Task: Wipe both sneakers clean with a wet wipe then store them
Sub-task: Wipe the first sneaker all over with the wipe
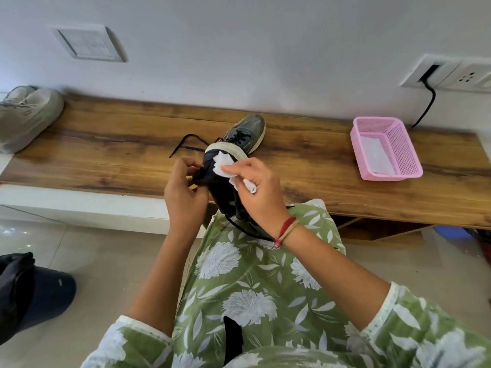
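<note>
head: wipe between right fingers and sneaker

On the wooden bench you have open wood in two stretches, one from the left end to the middle and one from the middle to the right part. A hand can pass over both. At the middle of the bench stands a grey sneaker, and black laces lie on the wood just left of it. In front of the middle, your left hand grips the dark sneaker and your right hand pinches a wet wipe against it, so together they close this way. A pink basket occupies the right part, and a black cable hangs down the wall behind it. Pale shoes block the left end.
</note>
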`<state>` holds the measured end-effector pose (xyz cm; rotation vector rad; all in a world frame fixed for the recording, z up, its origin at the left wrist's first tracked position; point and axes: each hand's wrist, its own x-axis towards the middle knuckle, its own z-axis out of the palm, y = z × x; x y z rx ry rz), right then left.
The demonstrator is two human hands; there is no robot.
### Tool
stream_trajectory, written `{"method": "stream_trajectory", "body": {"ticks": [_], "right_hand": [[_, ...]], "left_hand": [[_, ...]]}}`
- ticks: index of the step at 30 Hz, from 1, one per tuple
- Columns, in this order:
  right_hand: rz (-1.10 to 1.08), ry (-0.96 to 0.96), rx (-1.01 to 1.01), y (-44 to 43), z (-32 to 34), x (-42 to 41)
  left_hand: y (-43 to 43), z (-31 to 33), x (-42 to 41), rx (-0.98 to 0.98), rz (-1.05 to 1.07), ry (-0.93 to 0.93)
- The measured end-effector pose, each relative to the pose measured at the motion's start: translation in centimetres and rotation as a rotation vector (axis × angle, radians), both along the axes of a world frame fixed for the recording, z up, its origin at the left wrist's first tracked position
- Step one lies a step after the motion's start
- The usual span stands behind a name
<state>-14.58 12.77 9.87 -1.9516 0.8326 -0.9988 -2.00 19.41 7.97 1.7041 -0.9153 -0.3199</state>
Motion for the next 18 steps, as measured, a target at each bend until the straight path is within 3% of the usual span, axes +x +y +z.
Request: {"method": "stream_trajectory", "body": {"ticks": [4,10,18], "right_hand": [[0.111,0.223,-0.257,0.3,-1.6,-0.2],[-0.035,0.445,-0.51,0.2,-1.5,-0.3],[-0.023,0.488,-0.615,-0.1,-0.8,0.4]], "left_hand": [[0.1,-0.2,0.2,0.04,-0.007,-0.122],[-0.6,0.2,0.1,0.034,-0.051,-0.159],[-0.2,-0.1,0.0,0.03,-0.055,-0.162]]}}
